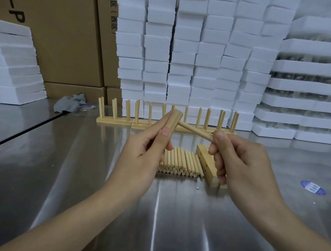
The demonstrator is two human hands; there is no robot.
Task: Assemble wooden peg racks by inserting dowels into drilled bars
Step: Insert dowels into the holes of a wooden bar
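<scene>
hands are nearest: left hand (146,147) grips 1 bar (174,120), right hand (243,162) pinches 1 dowel (196,131), tip touching the bar. keep it straight, not leaning, then push gently. spare dowels (179,162) lie behind, finished racks (114,120) stand farthest back.

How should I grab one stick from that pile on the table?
Take a top one of the pale round wooden dowels by its near end, from the front and above: they lie packed side by side, so only the ends facing you are free.
</scene>
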